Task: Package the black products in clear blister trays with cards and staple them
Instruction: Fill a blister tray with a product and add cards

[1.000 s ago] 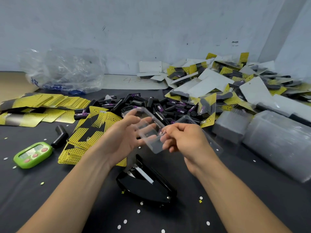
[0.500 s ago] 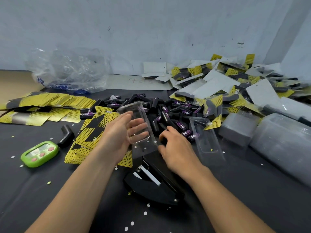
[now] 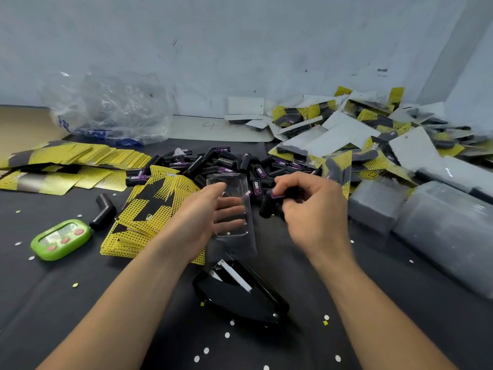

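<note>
Dark tabletop [image 3: 80, 303]; clear blister tray [image 3: 235, 247] gripped by left hand [image 3: 194, 220]; black product [image 3: 266, 206] pinched by right hand [image 3: 312, 209], just beside

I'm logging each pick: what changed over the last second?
The right hand let go of the tray, reached into the pile and now grips a black product beside the tray. The left hand holds the tray as before; stapler and timer unmoved.
</note>
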